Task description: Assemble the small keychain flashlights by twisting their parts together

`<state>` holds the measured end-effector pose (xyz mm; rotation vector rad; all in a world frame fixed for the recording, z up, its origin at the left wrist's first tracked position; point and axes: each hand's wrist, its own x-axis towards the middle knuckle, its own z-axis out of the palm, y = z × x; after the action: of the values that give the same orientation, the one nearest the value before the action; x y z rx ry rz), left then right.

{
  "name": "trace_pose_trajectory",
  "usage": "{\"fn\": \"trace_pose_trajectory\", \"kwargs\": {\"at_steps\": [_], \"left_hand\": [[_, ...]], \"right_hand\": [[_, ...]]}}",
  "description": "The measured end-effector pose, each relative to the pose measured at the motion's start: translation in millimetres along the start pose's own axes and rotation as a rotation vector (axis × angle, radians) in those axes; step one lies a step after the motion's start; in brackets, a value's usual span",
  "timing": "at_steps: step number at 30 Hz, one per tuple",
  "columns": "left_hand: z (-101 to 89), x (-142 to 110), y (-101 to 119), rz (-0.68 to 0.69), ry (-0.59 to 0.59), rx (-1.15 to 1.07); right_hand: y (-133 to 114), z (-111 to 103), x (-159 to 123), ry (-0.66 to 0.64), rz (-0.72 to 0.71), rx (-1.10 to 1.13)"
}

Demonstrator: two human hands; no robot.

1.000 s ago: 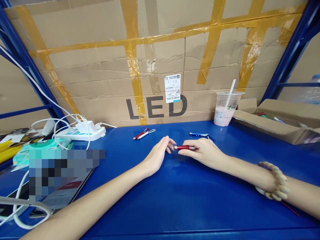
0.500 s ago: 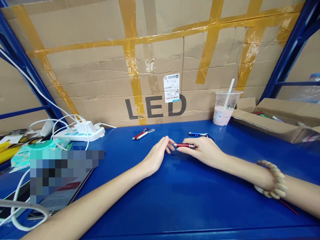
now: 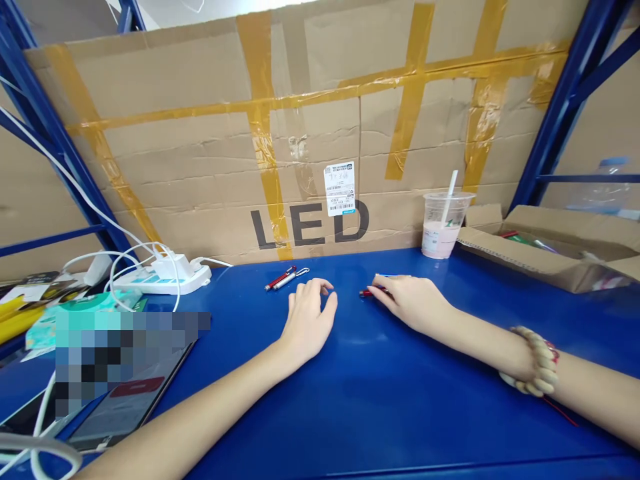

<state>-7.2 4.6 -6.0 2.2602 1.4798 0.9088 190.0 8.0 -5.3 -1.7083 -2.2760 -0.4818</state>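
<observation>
My right hand (image 3: 417, 303) is closed on a red metal penlight (image 3: 369, 293), low over the blue tabletop. Only its front end shows past my fingers; the rest is hidden. Just behind that hand lies a blue penlight (image 3: 385, 275), mostly covered by it. My left hand (image 3: 309, 319) is palm down near the middle, its fingers loosely bent and apart, with nothing in them. Beyond its fingertips, a second red penlight (image 3: 281, 278) and a silver penlight (image 3: 286, 280) with a hook clip lie side by side.
A plastic cup (image 3: 443, 227) with a straw and pink drink stands at the back right, beside an open cardboard box (image 3: 540, 267). At left are a white power strip (image 3: 165, 277) with cables and a tablet (image 3: 135, 393). A large cardboard sheet (image 3: 200, 180) closes off the back.
My left hand has drawn away from the red penlight's tip and turned palm down. My right hand has lowered the red penlight toward the table near the blue one. The view has tilted up slightly.
</observation>
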Motion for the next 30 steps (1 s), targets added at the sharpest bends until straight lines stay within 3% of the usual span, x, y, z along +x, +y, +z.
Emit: {"fn": "trace_pose_trajectory", "kwargs": {"at_steps": [3,9,11,14,22,30], "left_hand": [[-6.7,3.4,-7.2,0.129,0.107,0.338],[-16.0,17.2,-33.7,-0.052,0.123,0.687],[-16.3,19.5,-39.7,-0.138,0.088,0.703],[-15.0,20.9,-43.7,-0.162,0.1,0.676],[-19.6,21.8,-50.6,-0.259,0.242,0.581],[-24.6,17.9,-49.1,-0.117,0.156,0.475]], "right_hand": [[11.7,3.0,4.5,0.03,0.012,-0.135],[23.5,8.6,9.8,0.063,0.015,-0.157],[25.8,9.7,10.7,0.083,0.011,-0.141],[25.9,9.0,10.2,0.13,-0.003,-0.107],[-0.4,-4.6,1.4,0.237,-0.128,0.038],[-7.3,-5.9,-2.1,0.224,-0.133,0.247]]}}
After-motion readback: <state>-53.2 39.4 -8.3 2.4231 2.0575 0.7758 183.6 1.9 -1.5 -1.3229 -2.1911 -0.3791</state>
